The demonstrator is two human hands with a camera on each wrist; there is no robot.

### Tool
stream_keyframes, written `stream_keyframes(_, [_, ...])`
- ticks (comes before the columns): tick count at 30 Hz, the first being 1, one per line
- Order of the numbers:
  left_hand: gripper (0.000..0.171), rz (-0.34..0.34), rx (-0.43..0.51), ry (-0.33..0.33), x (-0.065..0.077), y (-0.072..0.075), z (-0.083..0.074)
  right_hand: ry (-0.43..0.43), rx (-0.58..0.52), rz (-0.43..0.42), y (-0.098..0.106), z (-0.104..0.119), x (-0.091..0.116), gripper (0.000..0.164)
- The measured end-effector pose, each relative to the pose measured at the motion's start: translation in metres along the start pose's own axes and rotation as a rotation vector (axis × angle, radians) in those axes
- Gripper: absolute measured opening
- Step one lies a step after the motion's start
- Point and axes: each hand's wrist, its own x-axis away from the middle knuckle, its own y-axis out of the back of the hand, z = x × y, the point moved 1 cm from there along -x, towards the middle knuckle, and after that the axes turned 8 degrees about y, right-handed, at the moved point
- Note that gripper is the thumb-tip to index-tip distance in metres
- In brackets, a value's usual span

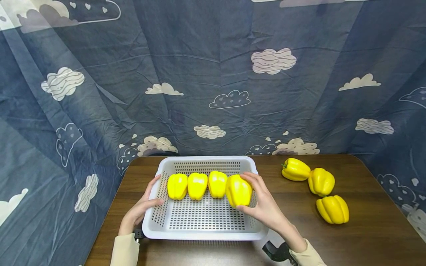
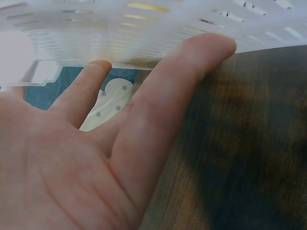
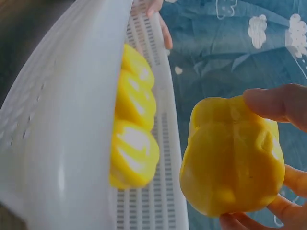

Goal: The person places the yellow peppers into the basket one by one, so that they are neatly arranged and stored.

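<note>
A white slotted plastic basket (image 1: 206, 235) stands on the table with three yellow bell peppers lined up inside: one at left (image 1: 177, 187), one in the middle (image 1: 197, 186) and one beside it (image 1: 217, 184). My right hand (image 1: 266, 207) grips a fourth yellow bell pepper (image 1: 239, 191) by its sides, thumb opposite the fingers, over the basket's right end. In the right wrist view this pepper (image 3: 232, 158) appears apart from the others. My left hand (image 1: 139, 211) holds the basket's left side, thumb over the rim, with the palm (image 2: 62, 167) outside.
Three more yellow bell peppers lie on the table right of the basket: one farther back (image 1: 295, 169), one beside it (image 1: 321, 182) and one nearer (image 1: 332, 209). A brown wooden table (image 1: 376, 236) carries everything. Behind it hangs a dark blue curtain (image 1: 199, 66) with cloud prints.
</note>
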Motion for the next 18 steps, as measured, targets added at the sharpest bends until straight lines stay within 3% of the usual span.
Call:
stream_keyframes(10, [0.086, 0.002, 0.006, -0.007, 0.000, -0.001, 0.000, 0.033, -0.036, 0.014, -0.023, 0.013, -0.007, 0.084])
stream_keyframes(18, [0.086, -0.013, 0.006, -0.002, 0.000, -0.001, 0.001, -0.017, -0.064, 0.045, -0.041, 0.021, -0.013, 0.083])
